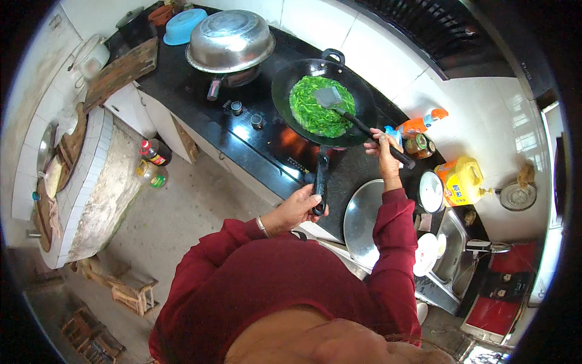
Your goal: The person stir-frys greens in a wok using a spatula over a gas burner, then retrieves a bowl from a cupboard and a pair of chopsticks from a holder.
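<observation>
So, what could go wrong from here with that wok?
Stirring hard with the spatula in the right hand might push greens over the rim of the wok. And if the left hand slipped off the wok handle, the wok could shift or tip.

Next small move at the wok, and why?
I'd probably slide the spatula under the greens and turn a portion: its blade shows above them, not tucked beneath; the right hand grips its handle, and the left hand holds the wok handle, so the wok looks braced for it.
</observation>
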`<control>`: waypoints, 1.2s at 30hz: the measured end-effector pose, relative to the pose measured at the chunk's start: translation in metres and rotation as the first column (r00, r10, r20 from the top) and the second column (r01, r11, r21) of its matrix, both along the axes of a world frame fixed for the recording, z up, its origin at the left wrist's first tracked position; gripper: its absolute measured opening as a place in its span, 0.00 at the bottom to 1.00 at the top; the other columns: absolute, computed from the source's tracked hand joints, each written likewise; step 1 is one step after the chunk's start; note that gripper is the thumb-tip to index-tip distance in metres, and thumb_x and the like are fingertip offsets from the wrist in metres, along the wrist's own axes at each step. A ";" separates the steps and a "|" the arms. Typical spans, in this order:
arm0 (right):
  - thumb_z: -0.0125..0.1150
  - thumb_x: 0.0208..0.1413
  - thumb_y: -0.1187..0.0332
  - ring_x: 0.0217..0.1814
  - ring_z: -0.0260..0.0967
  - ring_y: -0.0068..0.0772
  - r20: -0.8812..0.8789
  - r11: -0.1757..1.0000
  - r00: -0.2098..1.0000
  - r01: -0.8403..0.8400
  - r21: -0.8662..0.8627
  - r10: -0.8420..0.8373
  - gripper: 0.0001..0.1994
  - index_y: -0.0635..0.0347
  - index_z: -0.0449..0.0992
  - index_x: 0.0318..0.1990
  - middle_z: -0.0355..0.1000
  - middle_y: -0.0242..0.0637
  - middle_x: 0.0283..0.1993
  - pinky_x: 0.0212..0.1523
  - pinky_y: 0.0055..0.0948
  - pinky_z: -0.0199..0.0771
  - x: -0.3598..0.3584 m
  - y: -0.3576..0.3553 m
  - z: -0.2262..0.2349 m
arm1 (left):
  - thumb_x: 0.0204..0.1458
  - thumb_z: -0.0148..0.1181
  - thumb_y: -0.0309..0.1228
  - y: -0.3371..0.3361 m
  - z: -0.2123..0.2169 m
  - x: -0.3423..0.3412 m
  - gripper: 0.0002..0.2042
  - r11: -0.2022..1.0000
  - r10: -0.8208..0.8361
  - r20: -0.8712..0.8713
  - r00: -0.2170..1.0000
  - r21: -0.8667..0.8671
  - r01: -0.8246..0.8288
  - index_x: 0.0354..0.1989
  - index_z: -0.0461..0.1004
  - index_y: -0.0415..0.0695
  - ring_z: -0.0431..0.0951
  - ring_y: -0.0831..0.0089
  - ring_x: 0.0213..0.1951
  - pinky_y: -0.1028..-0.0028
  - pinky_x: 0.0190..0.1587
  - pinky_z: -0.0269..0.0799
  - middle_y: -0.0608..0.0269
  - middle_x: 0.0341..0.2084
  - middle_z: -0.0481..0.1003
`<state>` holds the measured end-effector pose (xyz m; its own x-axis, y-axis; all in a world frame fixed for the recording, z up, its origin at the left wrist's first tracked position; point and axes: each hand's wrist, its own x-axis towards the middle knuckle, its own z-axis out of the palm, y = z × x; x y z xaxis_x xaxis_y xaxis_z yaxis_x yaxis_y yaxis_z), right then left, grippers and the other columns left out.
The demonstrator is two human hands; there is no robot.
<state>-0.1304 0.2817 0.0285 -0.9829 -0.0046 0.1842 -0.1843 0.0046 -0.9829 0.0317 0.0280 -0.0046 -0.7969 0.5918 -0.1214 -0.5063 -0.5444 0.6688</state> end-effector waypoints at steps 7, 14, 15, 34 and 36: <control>0.47 0.59 0.67 0.28 0.74 0.29 0.085 0.997 0.996 -0.008 0.078 0.001 0.10 0.64 0.69 0.42 0.68 0.42 0.52 0.24 0.22 0.74 0.002 0.009 0.005 | 0.58 0.47 0.39 0.000 -0.002 -0.002 0.19 1.000 -0.007 -0.018 1.000 -0.014 0.007 0.56 0.57 0.49 0.68 0.81 0.29 0.81 0.30 0.65 0.60 0.31 0.71; 0.48 0.54 0.76 0.44 0.73 0.39 0.265 0.875 0.896 -0.419 0.243 0.356 0.29 0.52 0.52 0.64 0.56 0.47 0.61 0.38 0.30 0.78 0.024 0.029 0.035 | 0.58 0.47 0.37 -0.001 -0.002 -0.001 0.18 1.000 -0.013 -0.008 1.000 0.013 0.013 0.56 0.57 0.49 0.69 0.80 0.29 0.80 0.30 0.66 0.59 0.31 0.71; 0.47 0.53 0.78 0.44 0.72 0.41 0.341 0.918 0.868 -0.396 0.037 0.361 0.29 0.53 0.51 0.64 0.58 0.49 0.60 0.37 0.31 0.79 0.025 0.034 0.035 | 0.58 0.46 0.36 -0.001 -0.003 -0.001 0.18 1.000 -0.018 -0.003 1.000 0.011 0.018 0.56 0.57 0.49 0.69 0.80 0.29 0.80 0.30 0.66 0.59 0.31 0.71; 0.50 0.52 0.74 0.15 0.60 0.19 0.466 0.939 0.869 -0.282 0.196 0.164 0.25 0.66 0.54 0.59 0.65 0.34 0.24 0.12 0.20 0.59 0.084 -0.023 0.040 | 0.59 0.45 0.35 -0.003 0.002 -0.004 0.09 0.999 -0.033 -0.003 0.999 0.041 0.033 0.44 0.59 0.47 0.70 0.78 0.31 0.80 0.32 0.69 0.59 0.32 0.71; 0.50 0.51 0.77 0.18 0.65 0.23 0.332 0.893 0.927 -0.292 0.344 0.175 0.28 0.66 0.51 0.61 0.66 0.35 0.23 0.16 0.23 0.66 0.103 -0.029 0.043 | 0.59 0.44 0.35 -0.002 -0.001 -0.004 0.09 0.998 -0.034 0.010 0.999 0.053 0.034 0.44 0.59 0.47 0.70 0.77 0.31 0.79 0.33 0.69 0.58 0.32 0.71</control>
